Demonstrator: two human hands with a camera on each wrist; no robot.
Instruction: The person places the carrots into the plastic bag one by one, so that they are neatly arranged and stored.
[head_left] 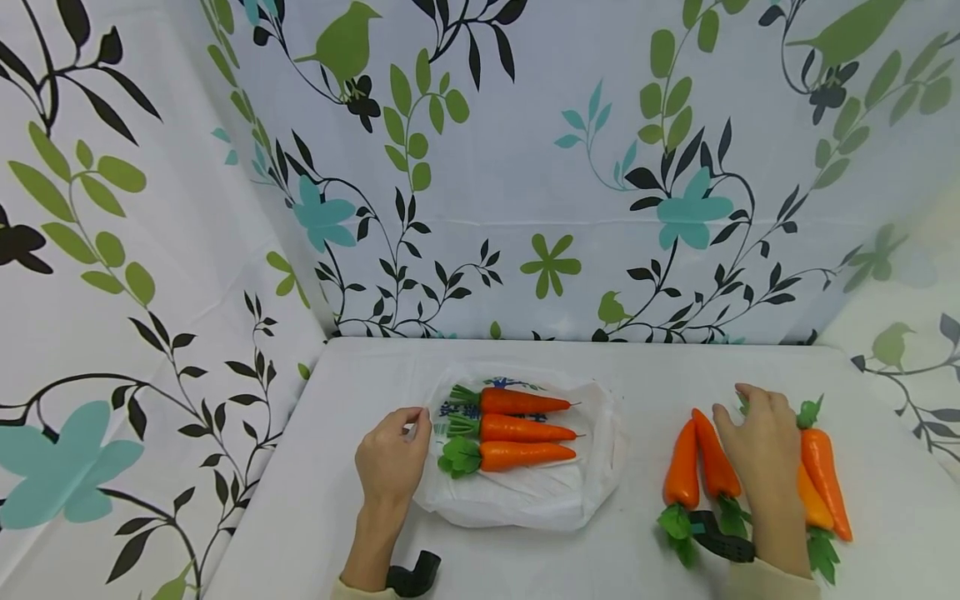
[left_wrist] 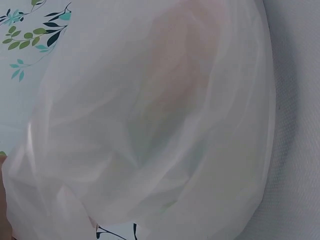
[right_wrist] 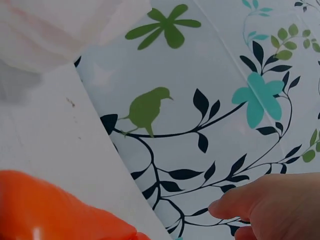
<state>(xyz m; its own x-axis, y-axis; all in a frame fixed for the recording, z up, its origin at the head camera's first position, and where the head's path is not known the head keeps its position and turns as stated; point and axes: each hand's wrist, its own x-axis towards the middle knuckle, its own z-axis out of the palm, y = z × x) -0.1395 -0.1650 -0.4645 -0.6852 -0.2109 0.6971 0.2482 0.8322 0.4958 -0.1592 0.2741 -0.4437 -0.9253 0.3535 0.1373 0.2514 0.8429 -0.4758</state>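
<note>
Loose carrots lie right of the white plastic bag. Order going outward from the bag: inner orange carrot, second orange carrot, then past the right hand a yellow-orange carrot and the outermost orange carrot. Long axes all run roughly near-to-far; leaves point toward the person, except the outermost one, which is flipped.

Key relation: that's about square to the group on the bag. Far carrot, middle carrot and near carrot lie side by side, left-to-right, leaves at the bag's left edge. Inside it or just on top: can't tell.

Right hand is over the loose group, so it's the nearer one by a lot. Thumb and fingers apart; a bit of green leaf shows between them, contact unclear.

Left hand is at the bag's left rim, thumb and forefinger together, looks like a pinch on the plastic.

White desk under the bag, printed cloth upright beyond it.
</note>
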